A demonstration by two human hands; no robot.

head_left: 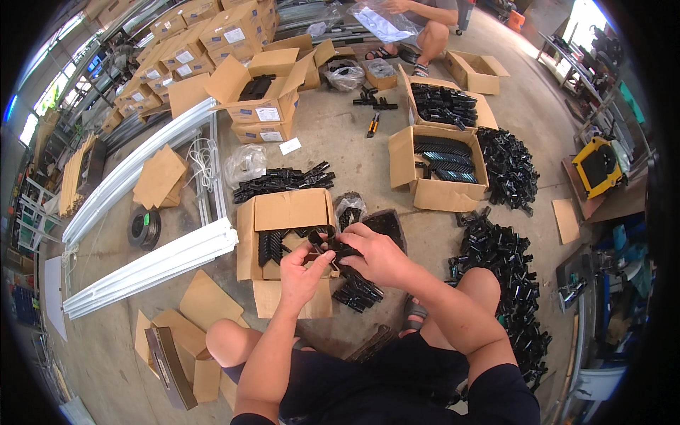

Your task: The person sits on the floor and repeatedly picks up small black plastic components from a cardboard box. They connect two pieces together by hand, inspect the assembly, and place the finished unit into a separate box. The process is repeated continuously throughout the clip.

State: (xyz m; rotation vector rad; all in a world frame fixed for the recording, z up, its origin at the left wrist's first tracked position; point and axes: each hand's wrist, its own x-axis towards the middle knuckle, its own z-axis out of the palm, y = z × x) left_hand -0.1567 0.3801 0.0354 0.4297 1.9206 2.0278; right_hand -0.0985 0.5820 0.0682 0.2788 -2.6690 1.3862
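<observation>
Both my hands meet over the right side of an open cardboard box point(283, 210). Closed fingers of my left hand point(301, 275) grip a black tubular fitting point(316, 239) with a round open end. My right hand point(379, 256) pinches at the same fitting from the right; its fingertips are partly hidden. Inside the box, black fittings point(270, 248) lie in slanted rows. More loose black fittings point(358, 292) lie on the floor just right of the box, below my right hand. A clear plastic bag point(350, 209) with dark contents sits beyond my hands.
Black fittings are heaped point(496, 276) along my right. Two open boxes of fittings point(446, 166) stand ahead right. White metal profiles point(152, 273) and a black wire spool point(144, 228) lie left. An orange cutter point(373, 125) lies ahead. Another person point(432, 32) holds clear plastic at the back.
</observation>
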